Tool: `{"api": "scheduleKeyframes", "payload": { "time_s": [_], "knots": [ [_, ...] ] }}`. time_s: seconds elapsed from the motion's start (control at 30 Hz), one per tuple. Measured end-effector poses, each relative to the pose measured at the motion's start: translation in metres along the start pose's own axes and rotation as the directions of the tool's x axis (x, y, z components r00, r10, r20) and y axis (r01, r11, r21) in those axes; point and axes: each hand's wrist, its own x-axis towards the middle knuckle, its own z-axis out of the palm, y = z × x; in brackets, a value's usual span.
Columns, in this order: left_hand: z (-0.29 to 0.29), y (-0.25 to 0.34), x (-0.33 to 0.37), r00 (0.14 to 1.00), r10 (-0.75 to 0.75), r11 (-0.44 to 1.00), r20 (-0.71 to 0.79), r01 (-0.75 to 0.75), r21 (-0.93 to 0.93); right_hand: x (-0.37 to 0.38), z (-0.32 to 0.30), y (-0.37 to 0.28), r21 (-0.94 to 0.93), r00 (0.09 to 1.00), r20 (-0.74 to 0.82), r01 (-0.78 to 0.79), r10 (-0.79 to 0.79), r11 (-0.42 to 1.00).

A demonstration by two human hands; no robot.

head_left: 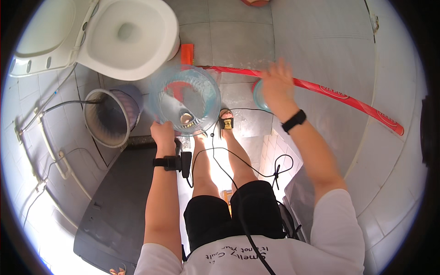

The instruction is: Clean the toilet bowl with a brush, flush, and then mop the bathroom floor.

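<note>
left grip (163,134) curls closed on the rim of the clear basin (211,97), above the feet (226,120); right grip (278,88), blurred, is empty, fingers spread, near the red pole (339,93) and teal bowl (258,97).

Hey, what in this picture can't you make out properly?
Right hand: head view, fingers blurred by motion.
Clear blue basin: head view, left side blurred.
Round teal object: head view, partly hidden behind the right hand.
Rounded reddish object: head view, cut off by the top edge.
</note>
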Motion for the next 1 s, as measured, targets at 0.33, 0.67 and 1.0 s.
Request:
{"api": "scheduleKeyframes", "payload": {
  "time_s": [0.33,0.67,1.0],
  "knots": [
    [-0.037,0.015,0.026,0.995,-0.096,0.988,-0.038,0.100,0.121,-0.064,-0.080,0.064,-0.018,0.884,0.452,-0.123,0.118,0.992],
    [-0.097,0.051,0.026,0.965,-0.172,0.983,-0.198,0.181,0.028,-0.118,-0.129,0.044,0.066,0.880,0.458,-0.171,0.123,0.983],
    [-0.186,0.023,0.032,0.952,-0.258,0.926,-0.167,0.194,-0.323,-0.049,-0.179,0.015,-0.090,0.967,0.067,0.253,-0.247,0.963]
  ]
}}
